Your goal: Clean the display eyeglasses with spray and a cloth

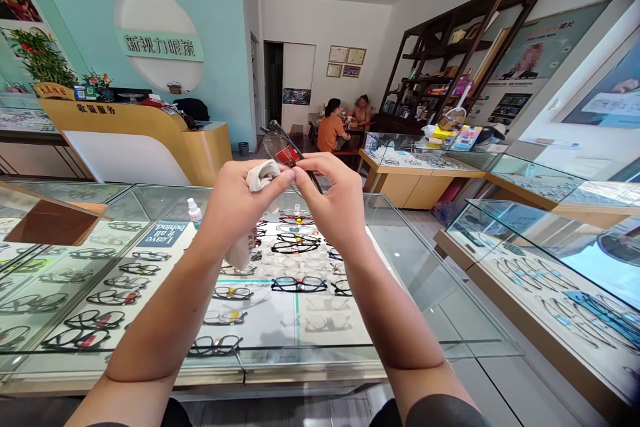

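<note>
My left hand (234, 199) is closed around a crumpled white cloth (261, 175), part of which hangs below the palm. In my right hand (339, 197), thumb and fingers pinch a pair of eyeglasses (274, 144) with a red sticker on one lens. The glasses are raised above the glass display case (400, 240) and tilted, with one lens to the upper left. Both thumbs meet close to the frame. Whether the left fingers also grip the glasses is hidden by the hand.
Rows of spectacles (299, 285) lie inside the case under the glass. A small white spray bottle (195, 213) stands on the left, and a mirror (55, 217) juts in at far left. More display cases (550, 267) line the right. Two people (334, 125) sit at the back.
</note>
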`<state>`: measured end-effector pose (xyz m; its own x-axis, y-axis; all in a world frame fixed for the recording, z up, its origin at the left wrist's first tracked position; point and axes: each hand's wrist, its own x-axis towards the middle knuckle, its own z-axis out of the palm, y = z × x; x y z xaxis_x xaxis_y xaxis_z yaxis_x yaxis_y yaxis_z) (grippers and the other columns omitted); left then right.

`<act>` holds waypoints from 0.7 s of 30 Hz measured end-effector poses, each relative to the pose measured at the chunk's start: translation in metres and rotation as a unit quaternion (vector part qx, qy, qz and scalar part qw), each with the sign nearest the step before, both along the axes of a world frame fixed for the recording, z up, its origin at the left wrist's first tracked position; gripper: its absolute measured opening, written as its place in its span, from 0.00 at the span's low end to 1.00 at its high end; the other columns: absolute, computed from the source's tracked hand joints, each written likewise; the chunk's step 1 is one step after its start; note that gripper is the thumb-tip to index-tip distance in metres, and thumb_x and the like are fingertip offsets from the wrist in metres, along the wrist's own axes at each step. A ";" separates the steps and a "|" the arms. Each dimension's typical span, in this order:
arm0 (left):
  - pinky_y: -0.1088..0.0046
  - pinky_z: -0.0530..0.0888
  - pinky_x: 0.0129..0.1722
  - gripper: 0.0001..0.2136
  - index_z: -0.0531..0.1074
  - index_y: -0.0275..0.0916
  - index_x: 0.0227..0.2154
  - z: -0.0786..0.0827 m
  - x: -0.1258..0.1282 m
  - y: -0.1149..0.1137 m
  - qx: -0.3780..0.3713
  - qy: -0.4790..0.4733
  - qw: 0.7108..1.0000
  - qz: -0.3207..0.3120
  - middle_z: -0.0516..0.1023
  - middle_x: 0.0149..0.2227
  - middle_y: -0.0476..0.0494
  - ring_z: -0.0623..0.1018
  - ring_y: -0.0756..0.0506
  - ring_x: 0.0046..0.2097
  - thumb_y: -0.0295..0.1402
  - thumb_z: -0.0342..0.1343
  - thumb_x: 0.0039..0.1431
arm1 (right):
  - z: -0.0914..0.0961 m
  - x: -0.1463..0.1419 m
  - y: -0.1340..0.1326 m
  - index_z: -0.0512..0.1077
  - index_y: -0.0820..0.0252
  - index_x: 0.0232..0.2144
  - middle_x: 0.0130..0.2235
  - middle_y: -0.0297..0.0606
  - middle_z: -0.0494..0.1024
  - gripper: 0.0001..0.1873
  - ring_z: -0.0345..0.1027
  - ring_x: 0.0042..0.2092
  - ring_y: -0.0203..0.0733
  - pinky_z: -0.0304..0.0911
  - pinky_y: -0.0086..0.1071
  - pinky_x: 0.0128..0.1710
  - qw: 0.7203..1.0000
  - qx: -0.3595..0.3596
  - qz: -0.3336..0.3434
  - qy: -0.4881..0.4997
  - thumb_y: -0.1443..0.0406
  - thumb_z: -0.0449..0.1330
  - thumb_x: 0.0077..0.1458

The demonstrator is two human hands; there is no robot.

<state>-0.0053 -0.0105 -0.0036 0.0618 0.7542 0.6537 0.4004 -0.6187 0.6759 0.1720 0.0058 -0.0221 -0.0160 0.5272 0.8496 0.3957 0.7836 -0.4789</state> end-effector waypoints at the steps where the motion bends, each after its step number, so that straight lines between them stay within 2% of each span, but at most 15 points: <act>1: 0.70 0.69 0.25 0.20 0.84 0.41 0.32 0.000 0.000 0.001 -0.002 -0.003 1.000 0.001 0.80 0.26 0.46 0.74 0.45 0.28 0.55 0.70 0.62 | 0.000 0.000 0.000 0.85 0.52 0.39 0.50 0.42 0.89 0.06 0.83 0.53 0.49 0.76 0.46 0.57 1.000 0.004 -0.006 -0.002 0.62 0.66 0.68; 7: 0.70 0.69 0.25 0.20 0.84 0.41 0.32 0.001 -0.001 0.003 0.000 -0.035 0.999 0.019 0.81 0.28 0.47 0.75 0.46 0.29 0.55 0.70 0.61 | 0.001 0.000 -0.003 0.85 0.50 0.43 0.53 0.41 0.89 0.07 0.83 0.57 0.50 0.76 0.47 0.60 0.999 0.011 -0.010 -0.034 0.61 0.66 0.69; 13: 0.71 0.68 0.26 0.14 0.84 0.43 0.32 -0.001 -0.004 0.010 -0.002 -0.051 0.998 0.032 0.79 0.27 0.49 0.71 0.48 0.29 0.48 0.72 0.60 | 0.004 0.001 -0.010 0.84 0.51 0.42 0.53 0.41 0.89 0.08 0.82 0.57 0.51 0.75 0.46 0.57 0.997 -0.031 0.000 -0.072 0.60 0.63 0.70; 17: 0.70 0.67 0.25 0.12 0.82 0.42 0.29 -0.001 -0.008 0.017 0.004 -0.019 0.999 0.039 0.78 0.27 0.48 0.71 0.47 0.29 0.45 0.71 0.60 | 0.007 0.006 -0.015 0.81 0.52 0.38 0.46 0.39 0.89 0.10 0.81 0.47 0.48 0.71 0.44 0.51 0.993 -0.079 -0.003 -0.091 0.57 0.63 0.71; 21: 0.71 0.64 0.22 0.12 0.82 0.42 0.29 0.000 -0.012 0.020 -0.036 0.043 0.998 0.024 0.74 0.22 0.49 0.68 0.48 0.25 0.45 0.69 0.60 | 0.014 0.014 -0.020 0.73 0.54 0.30 0.32 0.33 0.82 0.13 0.73 0.35 0.41 0.65 0.38 0.41 0.986 -0.125 -0.022 -0.106 0.60 0.64 0.67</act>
